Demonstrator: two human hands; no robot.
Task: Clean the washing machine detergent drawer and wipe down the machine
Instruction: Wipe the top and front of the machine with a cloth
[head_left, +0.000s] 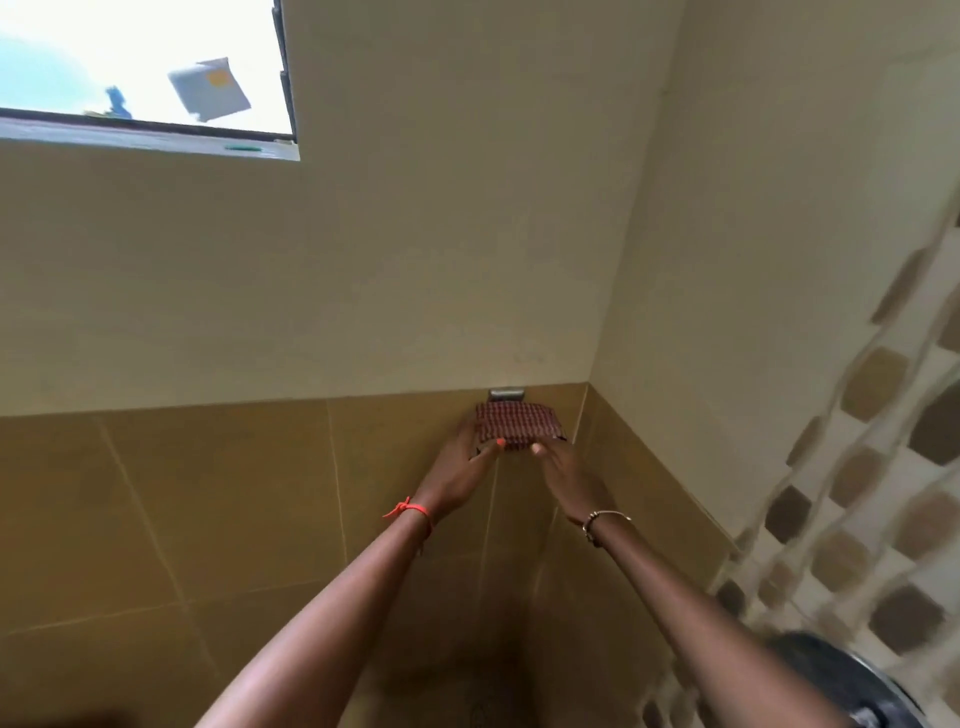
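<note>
A folded red-and-white checked cloth lies on a small metal wall holder in the corner, at the top of the tan tiles. Both arms reach up to it. My left hand grips the cloth's left lower edge, thumb on its front. My right hand touches the cloth's lower right edge with fingers bent around it. The washing machine and its detergent drawer are out of view.
Cream walls meet in a corner above tan tiles. A window sits at upper left with a ledge below it. A shower curtain with brown squares hangs at right. A dark round object shows at bottom right.
</note>
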